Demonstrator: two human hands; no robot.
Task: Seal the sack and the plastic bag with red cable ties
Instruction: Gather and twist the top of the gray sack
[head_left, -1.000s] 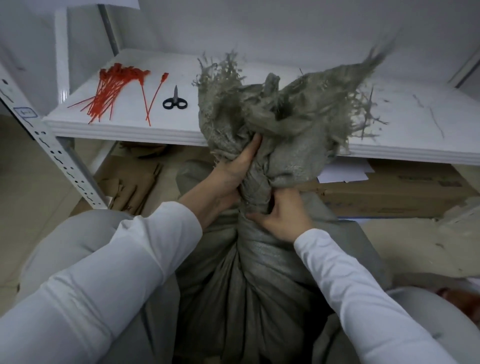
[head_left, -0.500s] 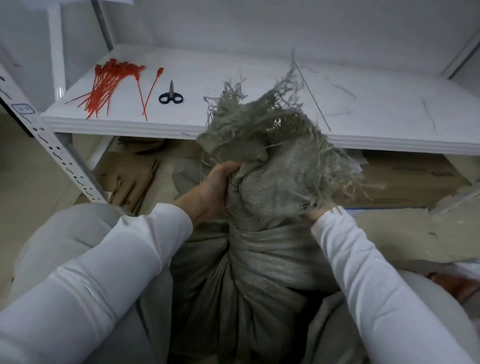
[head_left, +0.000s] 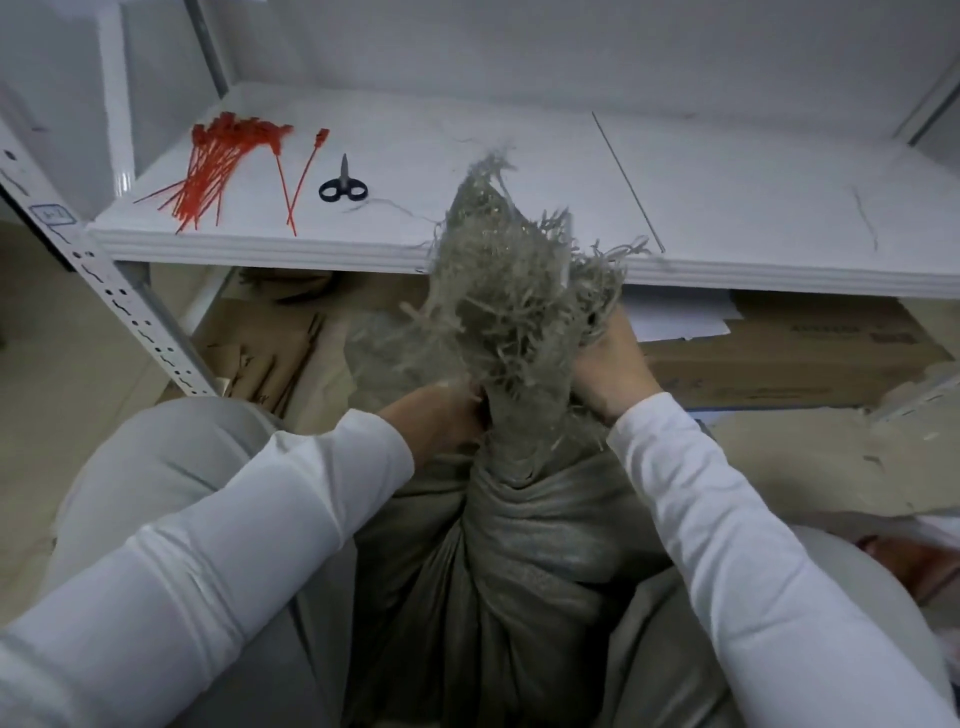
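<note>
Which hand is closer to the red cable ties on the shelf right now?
Left. The left hand grips the neck of the sack, below and right of the red cable ties; the right hand holds the neck's far side, further from them.

The left sleeve (head_left: 234, 545) and right sleeve (head_left: 753, 545) are long, white and softly creased. Each ends in a plain cuff just behind the bare left hand (head_left: 441, 421) and right hand (head_left: 608, 364). Light grey trousers (head_left: 156, 467) show further back from the hands.

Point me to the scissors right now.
In the head view the scissors lie on the white shelf, upper left, just right of the red cable ties and left of the frayed top of the sack.
</note>
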